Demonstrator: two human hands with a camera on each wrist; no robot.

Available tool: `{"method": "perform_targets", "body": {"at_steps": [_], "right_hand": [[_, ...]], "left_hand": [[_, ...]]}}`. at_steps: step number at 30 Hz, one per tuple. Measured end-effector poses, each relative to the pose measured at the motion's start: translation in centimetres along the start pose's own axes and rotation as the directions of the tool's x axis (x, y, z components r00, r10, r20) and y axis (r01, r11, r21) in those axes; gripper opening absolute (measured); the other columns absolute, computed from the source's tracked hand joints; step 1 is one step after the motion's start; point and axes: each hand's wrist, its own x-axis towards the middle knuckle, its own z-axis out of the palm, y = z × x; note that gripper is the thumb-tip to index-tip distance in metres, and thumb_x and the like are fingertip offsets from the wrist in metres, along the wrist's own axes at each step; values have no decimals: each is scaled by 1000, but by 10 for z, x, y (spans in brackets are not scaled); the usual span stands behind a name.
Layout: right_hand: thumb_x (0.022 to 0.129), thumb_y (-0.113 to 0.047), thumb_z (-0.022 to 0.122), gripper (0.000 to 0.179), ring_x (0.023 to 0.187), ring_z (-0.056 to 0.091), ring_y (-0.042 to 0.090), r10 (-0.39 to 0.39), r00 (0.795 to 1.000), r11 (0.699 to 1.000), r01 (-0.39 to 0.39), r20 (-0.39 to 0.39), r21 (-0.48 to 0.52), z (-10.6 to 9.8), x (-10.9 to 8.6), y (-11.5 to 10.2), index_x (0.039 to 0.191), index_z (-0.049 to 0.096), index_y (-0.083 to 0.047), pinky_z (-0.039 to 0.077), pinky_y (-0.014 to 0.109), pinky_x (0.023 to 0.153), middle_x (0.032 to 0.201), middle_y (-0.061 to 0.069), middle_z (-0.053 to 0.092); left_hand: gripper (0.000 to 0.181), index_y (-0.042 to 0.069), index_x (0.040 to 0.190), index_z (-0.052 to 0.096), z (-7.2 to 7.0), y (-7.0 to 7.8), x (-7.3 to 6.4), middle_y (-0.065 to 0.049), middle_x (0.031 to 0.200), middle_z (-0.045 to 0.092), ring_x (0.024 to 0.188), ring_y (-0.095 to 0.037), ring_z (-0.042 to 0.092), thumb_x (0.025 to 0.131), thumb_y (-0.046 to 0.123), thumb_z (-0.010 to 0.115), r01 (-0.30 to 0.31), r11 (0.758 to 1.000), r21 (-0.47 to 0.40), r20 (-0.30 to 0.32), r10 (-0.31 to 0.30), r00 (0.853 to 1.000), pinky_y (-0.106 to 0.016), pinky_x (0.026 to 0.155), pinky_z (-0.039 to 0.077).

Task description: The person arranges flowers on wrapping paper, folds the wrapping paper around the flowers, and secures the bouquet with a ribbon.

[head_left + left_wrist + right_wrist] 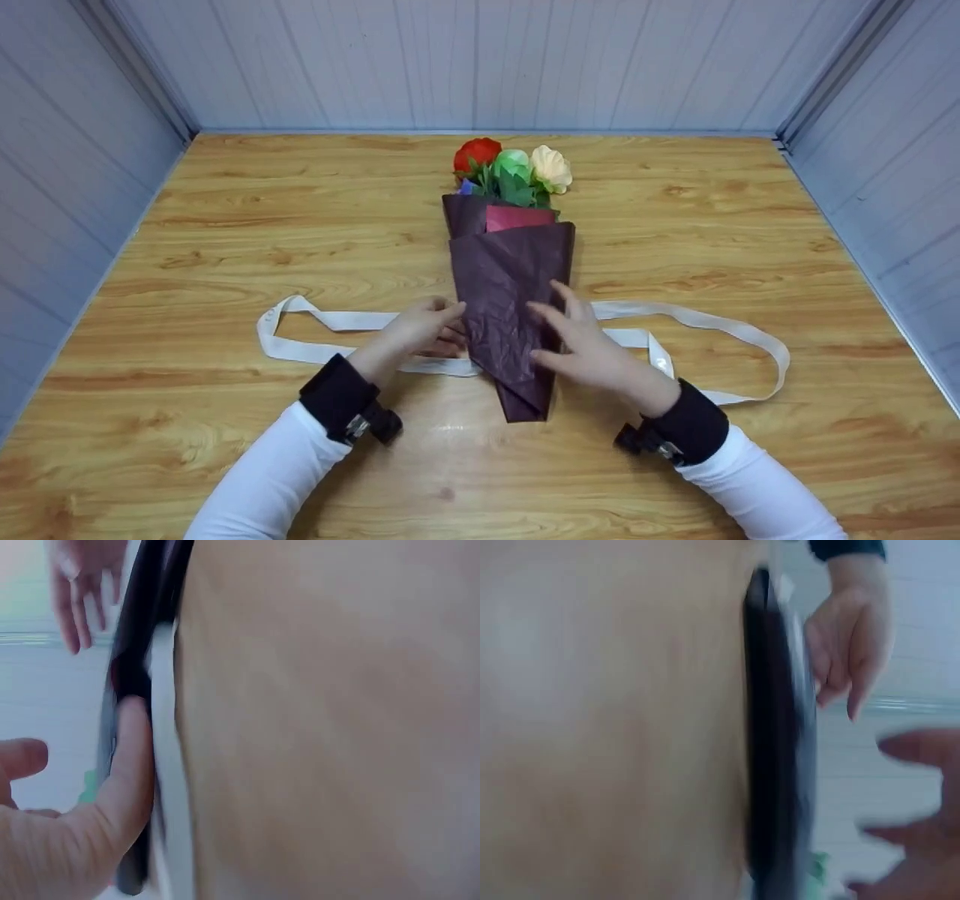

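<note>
A flower bouquet wrapped in dark purple paper lies in the middle of the wooden table, its narrow end toward me. Red, pale green and cream flowers show at the far end. A white ribbon passes under the wrap and loops out on both sides. My left hand is at the wrap's left edge, over the ribbon; in the left wrist view one finger stretches along that edge. Over the wrap's right side, my right hand has its fingers spread, holding nothing.
The wooden tabletop is bounded by pale panelled walls at the back and both sides. The ribbon's right loop reaches out past my right wrist. A strip of pinkish-red paper shows inside the wrap.
</note>
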Motion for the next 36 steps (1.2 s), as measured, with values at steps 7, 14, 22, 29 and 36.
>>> {"method": "perform_targets", "body": {"at_steps": [7, 14, 22, 29, 36], "right_hand": [[94, -31, 56, 59, 143, 6, 43, -76, 982, 962, 118, 175, -247, 1, 9, -3, 145, 37, -9, 7, 61, 112, 157, 22, 9], [97, -31, 53, 56, 144, 3, 41, -124, 955, 962, 183, 269, -204, -4, 24, 6, 146, 37, -13, 4, 61, 112, 158, 19, 7], [96, -31, 54, 52, 143, 5, 44, -116, 937, 962, 189, 331, -197, -4, 32, 21, 144, 42, -13, 8, 63, 111, 156, 22, 13], [95, -28, 55, 53, 143, 5, 43, -112, 936, 965, 182, 333, -188, -5, 32, 22, 144, 41, -13, 9, 62, 111, 157, 21, 12], [95, -29, 55, 53, 143, 5, 43, -106, 938, 963, 180, 331, -202, -5, 32, 21, 144, 41, -14, 10, 62, 111, 157, 20, 13]], "left_hand": [[45, -4, 129, 49, -40, -1, -13, -27, 122, 55, 115, -39, 51, 93, 21, 59, -92, 668, 738, -71, 212, 975, -48, 100, 39], [68, -1, 140, 38, -67, -4, -27, -32, 133, 37, 123, -47, 33, 86, 24, 70, 36, 476, 879, -85, 81, 993, -63, 101, 21], [27, -2, 103, 58, -85, -9, -32, -13, 86, 60, 80, -29, 54, 88, 18, 66, 5, 531, 847, -60, 87, 994, -48, 82, 40], [24, 2, 83, 61, -102, -9, -40, -4, 74, 53, 67, -18, 47, 90, 25, 63, -74, 606, 792, 43, 65, 997, -31, 64, 39], [29, 2, 74, 58, -115, -4, -47, 9, 56, 34, 49, -4, 29, 93, 23, 60, -194, 827, 528, 214, 91, 973, -20, 49, 27]]}}
